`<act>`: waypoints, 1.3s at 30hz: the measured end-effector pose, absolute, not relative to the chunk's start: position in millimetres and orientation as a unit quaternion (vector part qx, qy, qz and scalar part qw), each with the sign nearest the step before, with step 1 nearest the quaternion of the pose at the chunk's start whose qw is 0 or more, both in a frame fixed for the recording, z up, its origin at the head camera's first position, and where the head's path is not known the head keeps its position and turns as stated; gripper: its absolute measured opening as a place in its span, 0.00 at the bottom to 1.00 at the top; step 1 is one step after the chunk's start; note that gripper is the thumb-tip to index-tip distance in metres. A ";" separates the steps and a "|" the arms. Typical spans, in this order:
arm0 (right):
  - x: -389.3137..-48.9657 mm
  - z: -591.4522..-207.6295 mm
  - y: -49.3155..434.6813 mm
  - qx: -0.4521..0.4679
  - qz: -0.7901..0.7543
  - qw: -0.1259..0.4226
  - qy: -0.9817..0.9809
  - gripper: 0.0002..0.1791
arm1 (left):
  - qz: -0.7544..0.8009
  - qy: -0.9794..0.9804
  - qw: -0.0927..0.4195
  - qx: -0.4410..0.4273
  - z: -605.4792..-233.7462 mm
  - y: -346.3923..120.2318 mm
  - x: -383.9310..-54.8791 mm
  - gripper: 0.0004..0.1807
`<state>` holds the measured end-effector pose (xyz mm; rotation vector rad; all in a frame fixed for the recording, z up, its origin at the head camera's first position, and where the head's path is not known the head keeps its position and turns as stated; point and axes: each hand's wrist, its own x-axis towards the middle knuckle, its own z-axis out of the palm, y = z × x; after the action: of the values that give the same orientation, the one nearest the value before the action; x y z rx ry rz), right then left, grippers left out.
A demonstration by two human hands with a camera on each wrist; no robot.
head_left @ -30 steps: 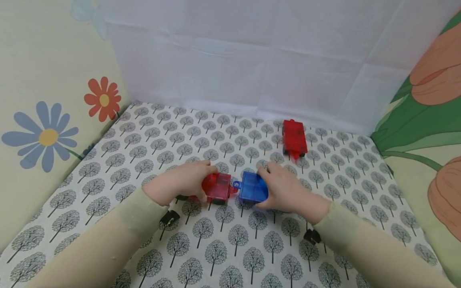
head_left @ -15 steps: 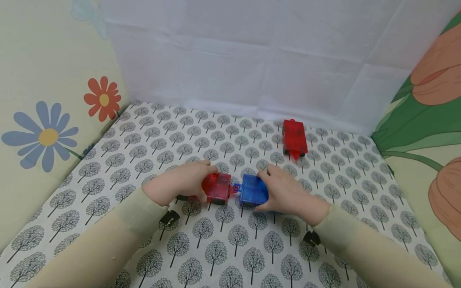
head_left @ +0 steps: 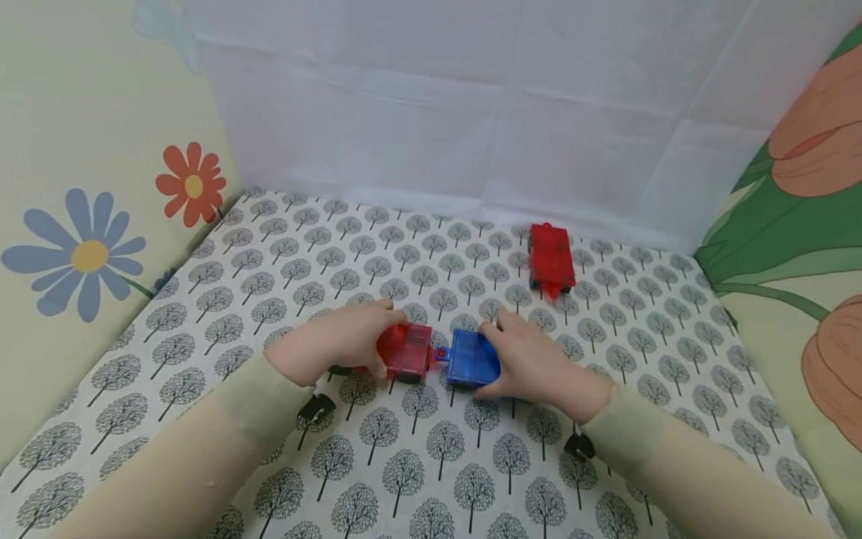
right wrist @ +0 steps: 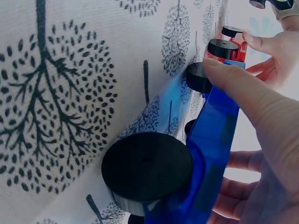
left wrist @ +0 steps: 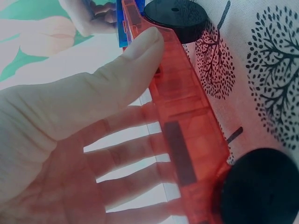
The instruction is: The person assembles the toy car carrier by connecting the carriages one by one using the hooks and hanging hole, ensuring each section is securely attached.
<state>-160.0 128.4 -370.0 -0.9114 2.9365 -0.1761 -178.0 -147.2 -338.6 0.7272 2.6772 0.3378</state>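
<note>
My left hand [head_left: 350, 337] grips a see-through red toy car [head_left: 412, 350] with black wheels, thumb on the near side and fingers on the far side. To its right, my right hand [head_left: 528, 355] holds a see-through blue toy car [head_left: 471, 359] the same way. The blue ring [head_left: 441, 354] at the blue car's left end lies over the red car's hitch, with red showing inside the ring. In the left wrist view the thumb presses the red side wall [left wrist: 187, 112]. A black wheel [right wrist: 147, 170] of the blue car shows large in the right wrist view.
A second red toy car [head_left: 551, 258] stands farther back on the right, its pointed hitch toward me. The tree-print cloth [head_left: 404, 479] covers the table. White sheeting [head_left: 431, 112] hangs behind, and flowered panels [head_left: 87, 135] stand at both sides.
My right hand has lowered the blue car slightly, and its ring has moved from beside the red hitch to around it. The left hand and its red car have stayed put.
</note>
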 end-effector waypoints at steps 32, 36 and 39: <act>-163.6 -379.1 130.9 -0.297 -0.087 0.041 0.950 0.53 | 0.072 0.940 0.146 0.299 -322.3 -110.6 -176.5 0.51; -164.9 -381.8 131.9 -0.316 -0.096 0.025 0.944 0.49 | 0.079 0.928 0.107 0.349 -329.5 -76.5 -169.0 0.42; -166.0 -383.7 132.7 -0.330 -0.108 0.010 0.938 0.45 | 0.078 0.926 0.094 0.357 -338.8 -57.5 -164.7 0.35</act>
<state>-166.0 132.7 -383.7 -1.0302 2.9265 -0.3371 -164.7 -57.5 -338.8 1.0600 2.7470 0.2300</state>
